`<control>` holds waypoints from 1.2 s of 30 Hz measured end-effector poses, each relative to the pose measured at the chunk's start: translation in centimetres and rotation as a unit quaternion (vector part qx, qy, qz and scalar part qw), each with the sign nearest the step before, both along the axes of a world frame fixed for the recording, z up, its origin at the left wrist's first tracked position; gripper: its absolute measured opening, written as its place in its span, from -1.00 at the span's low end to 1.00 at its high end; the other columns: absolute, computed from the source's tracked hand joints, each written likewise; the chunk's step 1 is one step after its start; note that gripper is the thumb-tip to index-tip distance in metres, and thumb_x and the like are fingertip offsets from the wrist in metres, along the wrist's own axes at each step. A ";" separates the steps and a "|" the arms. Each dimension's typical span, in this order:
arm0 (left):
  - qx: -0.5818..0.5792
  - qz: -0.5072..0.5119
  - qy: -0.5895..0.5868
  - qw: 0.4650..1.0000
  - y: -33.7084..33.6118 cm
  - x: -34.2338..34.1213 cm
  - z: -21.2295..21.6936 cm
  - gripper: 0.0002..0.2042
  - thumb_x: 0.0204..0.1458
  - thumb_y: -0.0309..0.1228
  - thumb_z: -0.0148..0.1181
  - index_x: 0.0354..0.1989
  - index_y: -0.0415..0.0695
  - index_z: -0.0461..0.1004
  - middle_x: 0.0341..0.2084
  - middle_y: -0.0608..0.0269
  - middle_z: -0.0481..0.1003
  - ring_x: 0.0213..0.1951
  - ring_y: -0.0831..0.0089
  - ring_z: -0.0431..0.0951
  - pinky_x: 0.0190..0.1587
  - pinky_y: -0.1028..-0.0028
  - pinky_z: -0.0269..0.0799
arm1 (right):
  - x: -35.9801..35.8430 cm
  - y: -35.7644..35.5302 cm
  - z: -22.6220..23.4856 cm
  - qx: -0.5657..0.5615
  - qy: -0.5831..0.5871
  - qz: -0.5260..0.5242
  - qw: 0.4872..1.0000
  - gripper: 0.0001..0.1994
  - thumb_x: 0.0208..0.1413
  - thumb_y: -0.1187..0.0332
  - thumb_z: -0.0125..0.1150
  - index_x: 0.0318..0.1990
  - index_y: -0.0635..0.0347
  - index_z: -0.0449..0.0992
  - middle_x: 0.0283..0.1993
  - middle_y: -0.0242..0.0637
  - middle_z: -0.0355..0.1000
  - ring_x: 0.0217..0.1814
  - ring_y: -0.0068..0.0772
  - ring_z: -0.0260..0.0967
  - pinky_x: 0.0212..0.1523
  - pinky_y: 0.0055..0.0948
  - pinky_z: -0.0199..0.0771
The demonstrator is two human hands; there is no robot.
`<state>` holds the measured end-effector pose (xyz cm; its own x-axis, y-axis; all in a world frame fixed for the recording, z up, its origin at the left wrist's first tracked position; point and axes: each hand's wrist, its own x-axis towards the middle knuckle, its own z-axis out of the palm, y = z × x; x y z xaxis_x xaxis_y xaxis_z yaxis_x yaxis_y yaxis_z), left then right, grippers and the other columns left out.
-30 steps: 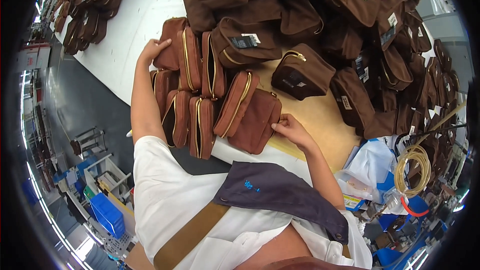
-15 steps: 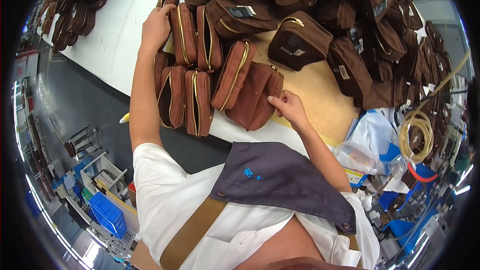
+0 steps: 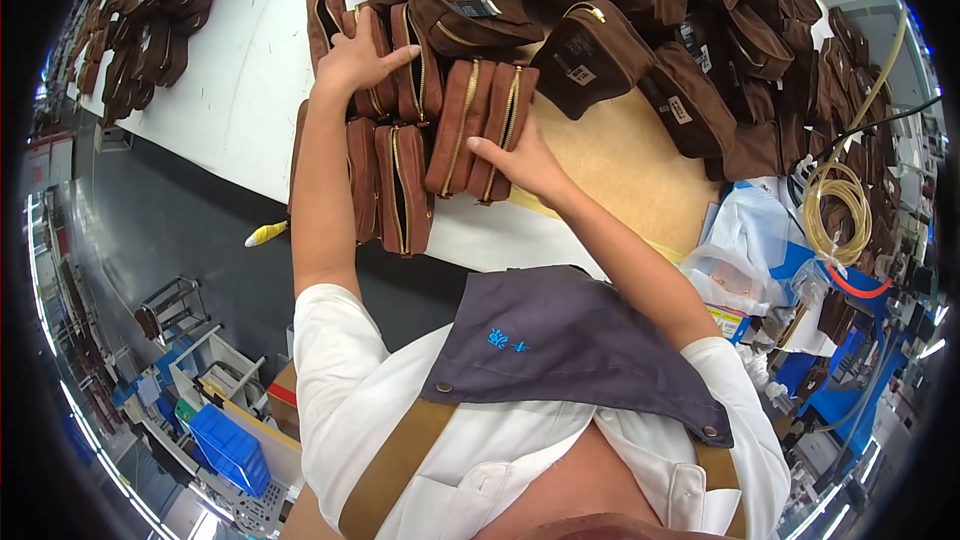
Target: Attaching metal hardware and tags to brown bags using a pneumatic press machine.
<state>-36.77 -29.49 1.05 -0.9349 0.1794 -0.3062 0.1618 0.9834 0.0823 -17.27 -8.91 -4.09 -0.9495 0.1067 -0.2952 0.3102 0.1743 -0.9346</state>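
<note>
Reddish-brown zippered pouches stand in two rows at the table's near edge, gold zippers facing up. My right hand [image 3: 528,155] grips the rightmost zippered pouch [image 3: 508,105], thumb on the top near its zipper and fingers hidden behind its right side. Pressed against that one on the left is another upright pouch [image 3: 463,120]. My left hand [image 3: 358,60] lies over the back row, thumb stretched to the right and fingers apart, touching the top of a pouch [image 3: 376,90] there. In the front row, a pouch [image 3: 405,190] has its zipper partly open.
Dark brown bags with tags [image 3: 590,55] heap across the back and right of the table. More bags [image 3: 165,40] are stacked at the far left. Brown board [image 3: 600,165] covers the tabletop's middle. Clear plastic bags [image 3: 740,240] and a coiled yellowish hose [image 3: 838,210] are at the right.
My right hand has brought the tilted right-hand pouch upright against its neighbour, zipper up. My left hand has shifted right and spread its thumb over the back row.
</note>
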 end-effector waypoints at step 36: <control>0.366 -0.043 0.207 0.906 11.3 28.2 6.6 -0.49 -0.17 -0.46 0.18 0.08 -0.04 0.44 -0.22 0.02 0.55 -0.24 0.11 0.57 -0.13 0.24 0.46 | 25.5 14.8 5.3 -0.057 0.009 -0.276 0.959 -0.49 -0.04 0.46 0.21 0.12 0.35 0.27 -0.01 -0.18 0.41 -0.01 -0.38 0.39 -0.07 -0.44 0.44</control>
